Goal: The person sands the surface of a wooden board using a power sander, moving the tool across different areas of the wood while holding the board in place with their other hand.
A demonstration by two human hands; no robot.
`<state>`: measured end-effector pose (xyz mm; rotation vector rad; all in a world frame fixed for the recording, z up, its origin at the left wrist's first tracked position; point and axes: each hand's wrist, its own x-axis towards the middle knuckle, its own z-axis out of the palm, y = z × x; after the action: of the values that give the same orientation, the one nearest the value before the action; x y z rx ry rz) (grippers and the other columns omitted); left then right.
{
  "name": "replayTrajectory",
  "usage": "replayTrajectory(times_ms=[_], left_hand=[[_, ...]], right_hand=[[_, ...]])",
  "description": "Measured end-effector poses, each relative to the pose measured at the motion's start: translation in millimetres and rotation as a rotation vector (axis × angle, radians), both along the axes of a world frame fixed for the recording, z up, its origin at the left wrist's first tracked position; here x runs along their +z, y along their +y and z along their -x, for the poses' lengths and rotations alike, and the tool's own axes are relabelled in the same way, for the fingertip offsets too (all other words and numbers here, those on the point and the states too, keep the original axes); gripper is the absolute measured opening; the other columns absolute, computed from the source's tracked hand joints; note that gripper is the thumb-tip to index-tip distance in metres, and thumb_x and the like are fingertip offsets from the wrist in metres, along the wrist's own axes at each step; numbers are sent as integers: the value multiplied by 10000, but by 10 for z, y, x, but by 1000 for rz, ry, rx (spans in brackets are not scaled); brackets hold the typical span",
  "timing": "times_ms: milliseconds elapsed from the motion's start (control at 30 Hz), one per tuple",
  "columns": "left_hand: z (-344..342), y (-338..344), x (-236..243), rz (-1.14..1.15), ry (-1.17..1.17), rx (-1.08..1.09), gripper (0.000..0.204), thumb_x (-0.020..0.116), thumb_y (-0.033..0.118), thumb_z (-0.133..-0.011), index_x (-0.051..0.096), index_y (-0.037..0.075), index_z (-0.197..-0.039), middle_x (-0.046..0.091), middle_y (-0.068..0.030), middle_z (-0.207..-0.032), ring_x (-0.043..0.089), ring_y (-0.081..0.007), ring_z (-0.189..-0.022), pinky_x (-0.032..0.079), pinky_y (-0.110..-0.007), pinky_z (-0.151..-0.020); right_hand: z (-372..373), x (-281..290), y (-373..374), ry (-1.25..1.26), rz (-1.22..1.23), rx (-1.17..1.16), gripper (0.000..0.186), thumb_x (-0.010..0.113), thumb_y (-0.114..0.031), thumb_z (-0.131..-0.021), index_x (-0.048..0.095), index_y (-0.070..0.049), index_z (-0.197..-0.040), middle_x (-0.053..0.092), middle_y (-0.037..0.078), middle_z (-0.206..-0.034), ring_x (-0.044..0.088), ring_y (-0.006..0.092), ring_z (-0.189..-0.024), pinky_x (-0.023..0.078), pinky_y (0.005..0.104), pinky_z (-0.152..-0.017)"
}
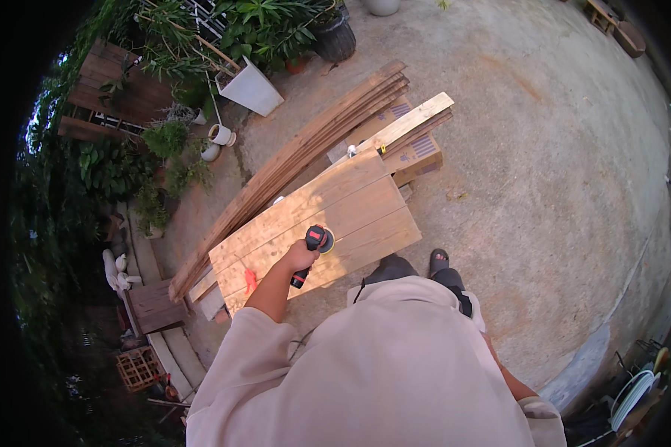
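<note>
My left hand [300, 256] is wrapped around the grip of a black and red cordless sander [317, 240]. Its round, yellow-edged pad rests on or just over a wooden panel [306, 223] made of several joined planks. Close to my left forearm, a small orange-handled tool [250, 280] lies on the panel; its exact kind is too small to make out. At the panel's far right end sits a yellow and black tape measure [381, 150]. Of my right arm [508, 370] only a part shows beside my body, and the hand is hidden.
Long brown boards [306, 141] lie stacked beyond the panel, with a paler board [414, 119] and cardboard boxes [417, 153] at its far end. Potted plants, including a white planter [252, 88], line the left. My sandaled foot [439, 259] stands on the concrete floor [522, 179].
</note>
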<state>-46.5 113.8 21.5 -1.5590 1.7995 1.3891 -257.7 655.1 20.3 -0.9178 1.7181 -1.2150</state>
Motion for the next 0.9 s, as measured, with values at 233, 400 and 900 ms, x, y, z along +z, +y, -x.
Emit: replayTrajectory(times_ms=[233, 400, 900], left_hand=[[377, 140, 136, 29, -34, -99, 169, 619, 121, -788, 580, -17, -877, 578, -80, -650, 591, -178, -493, 502, -340, -460], [164, 2, -4, 72, -82, -95, 214, 641, 138, -789, 599, -36, -907, 608, -102, -672, 622, -202, -525, 521, -354, -490], [163, 197, -45, 26, -61, 21, 215, 615, 95, -801, 598, -42, -966, 611, -114, -676, 622, -216, -537, 528, -373, -501]], right_hand=[[94, -185, 229, -13, -94, 96, 442, 555, -214, -906, 534, 27, -1276, 563, 197, -1241, 499, 338, -1182, 401, 408, -1025], [259, -10, 157, 6, -89, 149, 502, 578, -222, -885, 510, 10, -1325, 530, 214, -1312, 469, 385, -1253, 373, 427, -1083], [626, -96, 394, 165, 31, 113, 350, 574, -159, -879, 595, 42, -1165, 635, 187, -1082, 617, 321, -990, 487, 384, -858]])
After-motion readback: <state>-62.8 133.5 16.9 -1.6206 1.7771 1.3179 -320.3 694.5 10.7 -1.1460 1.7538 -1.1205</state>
